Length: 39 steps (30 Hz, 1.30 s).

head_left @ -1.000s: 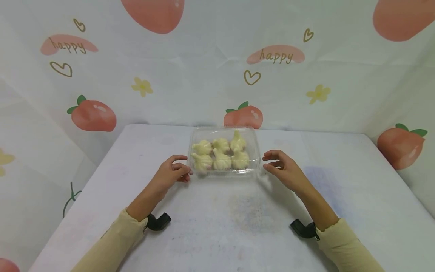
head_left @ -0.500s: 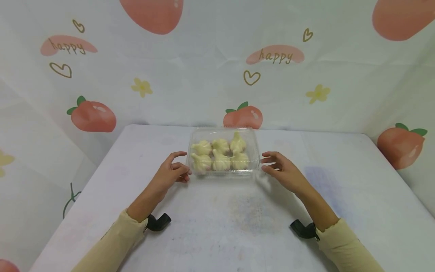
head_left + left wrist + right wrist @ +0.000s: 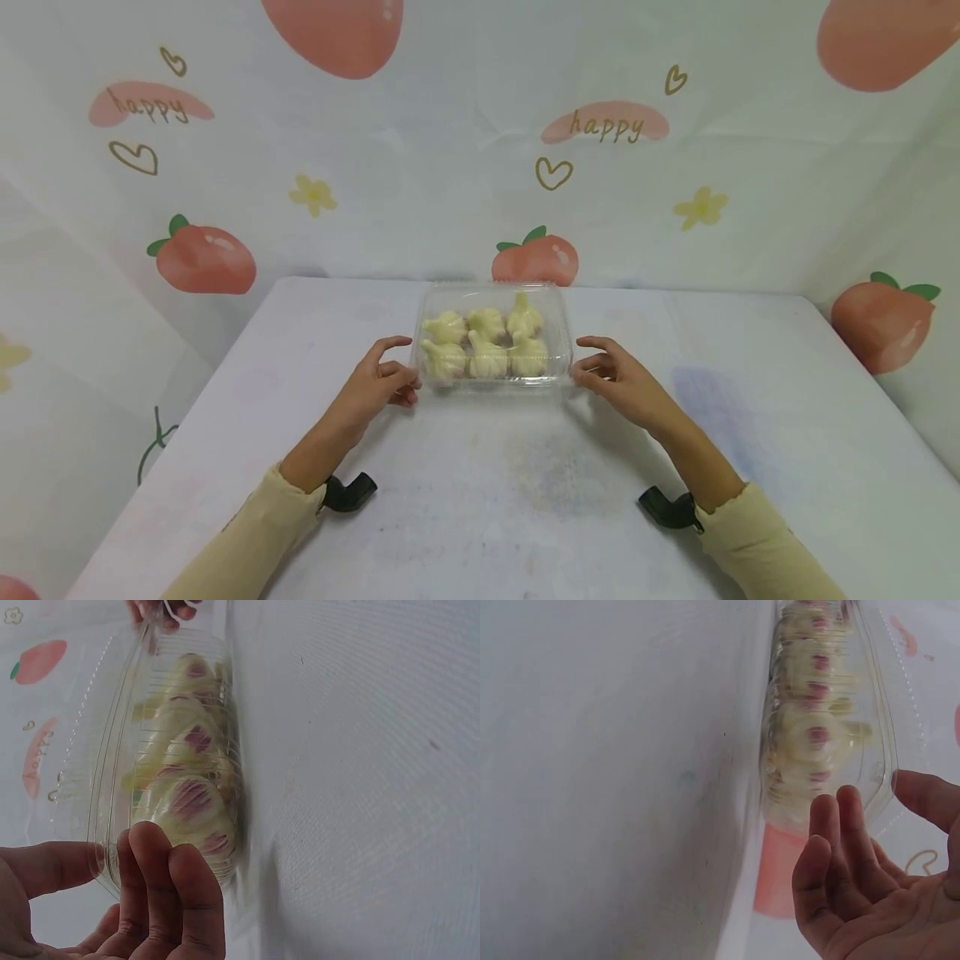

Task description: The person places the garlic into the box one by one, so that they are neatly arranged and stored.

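Note:
A clear plastic clamshell box [image 3: 558,325] stands with its lid down near the back of the table, and several pale garlic bulbs [image 3: 489,354] lie inside it. At its left end is my left hand [image 3: 378,375], fingers loosely bent; in the left wrist view fingertips [image 3: 150,844] are at the rim and end wall. My right hand [image 3: 622,379] is at the opposite end, also loosely bent, with one fingertip [image 3: 911,780] at the rim and the others close by the wall. Whether every fingertip touches the plastic, I cannot tell.
The box rests on a white table [image 3: 465,500] with faint bluish and brownish stains. Behind it hangs a white cloth backdrop [image 3: 450,167] printed with peaches, hearts and flowers. A black wrist camera mount [image 3: 351,492] sits at the left cuff, another mount [image 3: 667,507] at the right.
My right hand has drawn slightly left, closer to the box's right end. The box and my left hand have shifted a tiny bit left; the head view has also moved slightly.

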Motion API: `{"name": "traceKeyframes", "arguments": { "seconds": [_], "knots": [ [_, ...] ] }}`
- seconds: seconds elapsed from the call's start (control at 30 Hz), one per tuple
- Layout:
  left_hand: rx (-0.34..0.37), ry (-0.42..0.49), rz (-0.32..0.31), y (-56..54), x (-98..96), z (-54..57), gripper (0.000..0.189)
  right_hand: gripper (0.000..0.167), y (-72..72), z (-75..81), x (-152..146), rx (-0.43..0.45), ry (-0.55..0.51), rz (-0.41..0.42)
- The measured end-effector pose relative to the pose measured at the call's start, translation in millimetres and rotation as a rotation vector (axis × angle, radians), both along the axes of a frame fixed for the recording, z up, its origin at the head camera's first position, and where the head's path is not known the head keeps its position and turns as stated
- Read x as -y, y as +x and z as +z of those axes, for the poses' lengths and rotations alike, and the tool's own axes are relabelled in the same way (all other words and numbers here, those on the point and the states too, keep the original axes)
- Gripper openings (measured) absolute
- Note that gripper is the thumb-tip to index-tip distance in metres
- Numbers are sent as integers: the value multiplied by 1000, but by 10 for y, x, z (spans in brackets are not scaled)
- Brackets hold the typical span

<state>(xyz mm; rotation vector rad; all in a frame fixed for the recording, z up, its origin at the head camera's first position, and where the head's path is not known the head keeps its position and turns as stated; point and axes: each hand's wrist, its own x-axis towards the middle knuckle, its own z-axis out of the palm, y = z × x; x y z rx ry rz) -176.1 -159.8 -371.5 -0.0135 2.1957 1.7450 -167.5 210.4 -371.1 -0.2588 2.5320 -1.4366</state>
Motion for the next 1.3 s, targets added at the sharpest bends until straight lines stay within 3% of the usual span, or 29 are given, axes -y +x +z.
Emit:
{"name": "traceKeyframes", "arguments": {
  "seconds": [0.5, 0.8, 1.3],
  "knots": [
    [-17, -4, -43, 41, 13, 0, 67, 63, -12, -42, 38, 42, -55, 39],
    [-8, -18, -63, 34, 0, 13, 67, 59, -22, -45, 35, 33, -65, 44],
    [-35, 1, -70, 48, -10, 26, 66, 66, -21, -7, 42, 18, -21, 53]
  ]
}}
